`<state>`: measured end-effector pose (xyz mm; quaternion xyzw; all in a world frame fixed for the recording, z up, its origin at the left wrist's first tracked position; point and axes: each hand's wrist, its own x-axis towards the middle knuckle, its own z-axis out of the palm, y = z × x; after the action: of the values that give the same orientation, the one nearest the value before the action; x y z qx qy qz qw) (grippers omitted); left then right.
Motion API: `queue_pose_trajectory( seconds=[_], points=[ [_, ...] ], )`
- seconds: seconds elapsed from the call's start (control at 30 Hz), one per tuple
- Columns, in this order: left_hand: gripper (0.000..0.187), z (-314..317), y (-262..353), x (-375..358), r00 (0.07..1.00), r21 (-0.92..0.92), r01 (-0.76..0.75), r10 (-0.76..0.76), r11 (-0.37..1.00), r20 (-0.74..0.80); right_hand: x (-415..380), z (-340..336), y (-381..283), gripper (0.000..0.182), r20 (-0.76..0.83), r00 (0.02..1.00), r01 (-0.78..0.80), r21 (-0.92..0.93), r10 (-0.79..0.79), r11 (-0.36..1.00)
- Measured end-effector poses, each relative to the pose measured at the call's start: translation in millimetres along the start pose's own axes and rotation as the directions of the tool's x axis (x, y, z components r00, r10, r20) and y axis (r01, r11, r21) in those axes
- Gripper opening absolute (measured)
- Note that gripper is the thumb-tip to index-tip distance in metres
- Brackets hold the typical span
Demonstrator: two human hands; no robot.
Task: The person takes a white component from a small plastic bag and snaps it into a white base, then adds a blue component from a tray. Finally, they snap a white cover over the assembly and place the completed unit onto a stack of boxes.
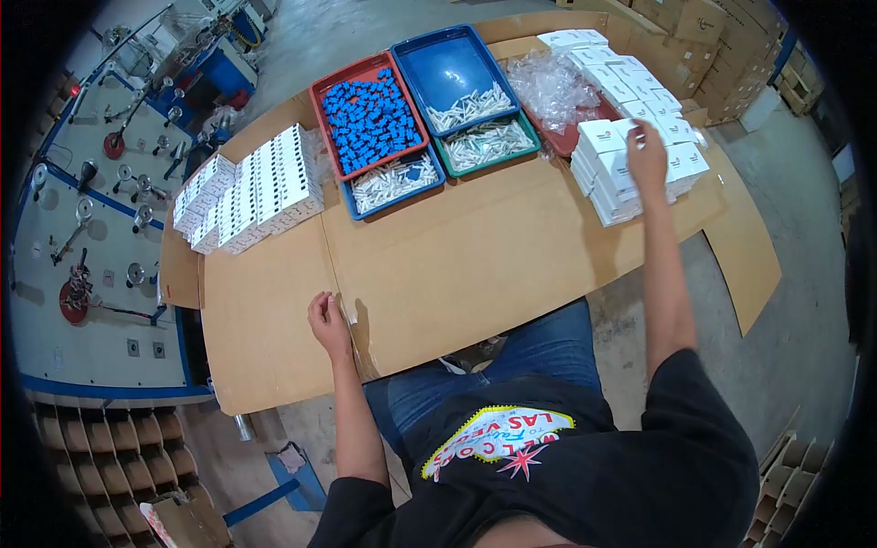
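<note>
My right hand (647,157) is over the near end of the stacked small white boxes (605,137) at the right of the table. Its fingers are bent together, and a bit of white shows between them; I cannot make out whether that is part of a box. My left hand (327,321) hovers at the near left part of the cardboard-covered tabletop (475,247), palm turned inward. Its fingers are loosely curled and apart, with nothing seen in them. A torn seam in the cardboard runs beside it.
A red tray (423,137) holds many blue pieces. White pieces fill a lower blue tray (359,216), a green tray (535,146) and part of the upper blue tray (443,68). Clear plastic bags (553,87) lie beside them. More white boxes (265,187) stand at left.
</note>
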<state>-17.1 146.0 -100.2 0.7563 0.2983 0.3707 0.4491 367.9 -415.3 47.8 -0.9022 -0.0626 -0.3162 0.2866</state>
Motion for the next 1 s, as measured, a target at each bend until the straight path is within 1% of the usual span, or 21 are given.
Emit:
queue_pose_trajectory(
  seconds=[0.03,0.07,0.1,0.13,0.17,0.23,0.27,0.3,0.4,0.47,0.5,0.57,0.6,0.63,0.7,0.73,0.77,0.83,0.9,0.97,1.0],
  points=[
    [0.021,0,-1,0,1.000,0.001,0.003,-0.003,1.000,0.003,19,1,25,0.045,0.010,1.000,0.010,-0.151,-0.008,0.989],
    [0.020,1,-2,2,0.999,0.081,-0.037,0.036,0.996,0.014,35,-1,35,0.045,0.009,1.000,0.013,-0.154,-0.012,0.988],
    [0.020,1,-3,0,0.997,0.165,-0.073,0.069,0.984,0.030,47,-6,41,0.056,0.133,0.988,-0.038,-0.292,0.080,0.956],
    [0.020,0,4,-2,0.998,0.169,-0.065,0.060,0.984,0.034,53,-9,45,0.068,0.243,0.952,-0.069,-0.430,0.189,0.900],
    [0.020,1,12,-1,0.997,0.221,-0.072,0.064,0.973,0.045,60,-9,48,0.068,0.247,0.950,-0.067,-0.435,0.191,0.898],
    [0.020,-1,14,-8,0.996,0.274,-0.074,0.058,0.959,0.065,65,-14,52,0.083,0.478,0.809,-0.072,-0.499,0.343,0.864],
    [0.021,1,16,-6,0.996,0.277,-0.084,0.068,0.957,0.065,70,-15,52,0.087,0.495,0.783,-0.117,-0.476,0.376,0.871],
    [0.021,1,17,-4,0.995,0.282,-0.094,0.080,0.955,0.061,71,-17,52,0.087,0.492,0.786,-0.117,-0.475,0.374,0.872],
    [0.020,2,19,-5,0.997,0.300,-0.077,0.063,0.951,0.054,72,-23,54,0.091,0.457,0.831,-0.125,-0.400,0.316,0.908],
    [0.020,3,20,-6,0.995,0.304,-0.091,0.077,0.948,0.055,83,-27,55,0.093,0.522,0.732,-0.237,-0.407,0.438,0.882],
    [0.019,2,19,-5,0.995,0.317,-0.100,0.087,0.943,0.055,85,-26,63,0.093,0.513,0.737,-0.241,-0.410,0.440,0.880],
    [0.019,1,16,-5,0.994,0.321,-0.109,0.096,0.941,0.058,86,-17,95,0.092,0.429,0.807,-0.375,-0.157,0.405,0.913],
    [0.019,1,17,-5,0.994,0.326,-0.106,0.092,0.940,0.057,93,-15,109,0.086,0.426,0.793,-0.452,-0.068,0.436,0.889],
    [0.019,1,15,-5,0.995,0.328,-0.101,0.087,0.939,0.057,92,-14,112,0.086,0.414,0.799,-0.450,-0.070,0.437,0.890],
    [0.018,0,9,-4,0.994,0.299,-0.109,0.097,0.948,0.055,94,-19,114,0.080,0.171,0.942,-0.320,0.198,0.289,0.927],
    [0.018,-1,10,-4,0.993,0.325,-0.117,0.104,0.938,0.059,87,-33,82,0.062,0.036,0.978,-0.206,0.231,0.203,0.951],
    [0.018,0,11,-4,0.992,0.350,-0.126,0.111,0.928,0.063,80,-40,57,0.041,-0.071,0.991,-0.075,0.385,0.111,0.920],
    [0.017,0,16,-5,0.992,0.339,-0.124,0.108,0.933,0.066,52,-72,-9,0.029,-0.164,0.985,0.108,0.394,-0.046,0.913],
    [0.017,3,21,-6,0.993,0.351,-0.118,0.100,0.929,0.068,42,-66,-17,0.026,-0.205,0.968,0.242,0.617,-0.144,0.749],
    [0.017,3,24,-7,0.993,0.336,-0.113,0.098,0.935,0.060,30,-66,-26,0.025,-0.197,0.972,0.224,0.626,-0.126,0.747],
    [0.017,1,21,-7,0.993,0.340,-0.115,0.100,0.933,0.059,25,-66,-33,0.025,-0.167,0.981,0.190,0.681,-0.102,0.708]
  ],
)
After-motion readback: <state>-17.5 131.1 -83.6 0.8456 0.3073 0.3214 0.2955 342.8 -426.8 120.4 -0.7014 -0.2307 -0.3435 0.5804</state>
